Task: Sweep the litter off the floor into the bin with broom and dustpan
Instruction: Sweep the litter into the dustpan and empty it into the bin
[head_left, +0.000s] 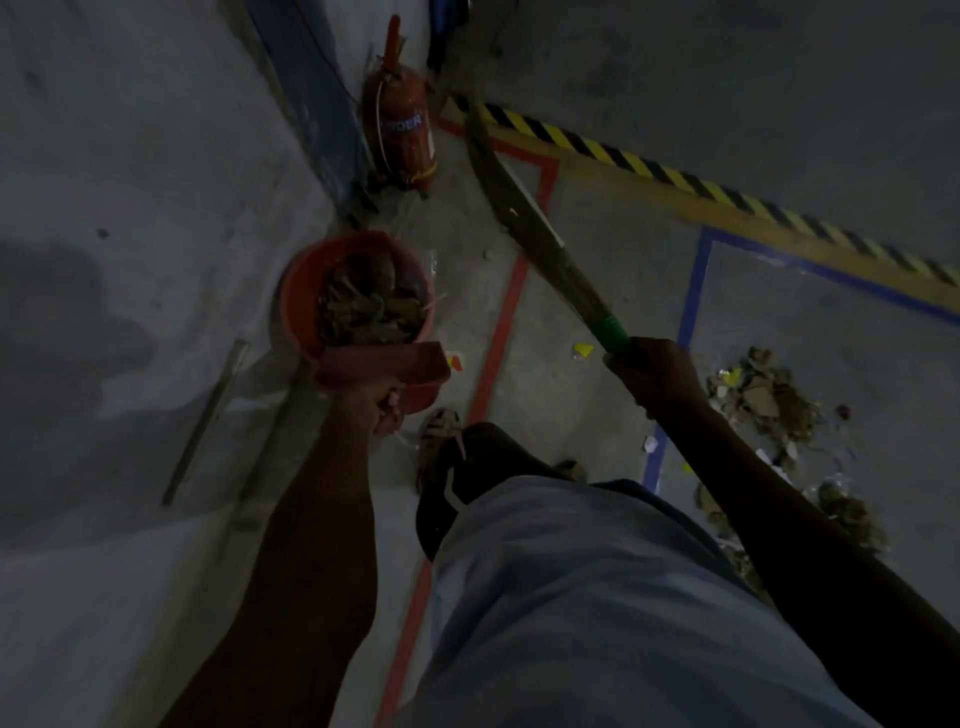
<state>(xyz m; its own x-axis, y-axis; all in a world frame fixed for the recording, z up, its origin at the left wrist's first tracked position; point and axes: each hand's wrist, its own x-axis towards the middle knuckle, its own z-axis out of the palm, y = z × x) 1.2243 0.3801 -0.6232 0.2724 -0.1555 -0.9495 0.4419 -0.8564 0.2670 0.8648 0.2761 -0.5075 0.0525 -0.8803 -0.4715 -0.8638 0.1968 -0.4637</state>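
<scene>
A red bin (298, 306) stands on the floor beside the wall, filled with brown leaves and scraps. My left hand (382, 402) grips the red dustpan (382, 366) at the bin's near rim. My right hand (657, 371) holds the broom (524, 213) by its green-wrapped handle, its straw head pointing away towards the far corner. A pile of litter (769, 395) lies on the floor to the right of my right arm, with more scraps (841, 514) nearer me. Small yellow bits (583, 349) lie between bin and pile.
A red fire extinguisher (402, 135) stands in the corner past the bin. A yellow-black striped kerb (675, 171) runs across the right. Red (501, 332) and blue tape lines (693, 291) mark the floor. The grey wall (130, 208) is on the left. My foot (439, 441) is near the bin.
</scene>
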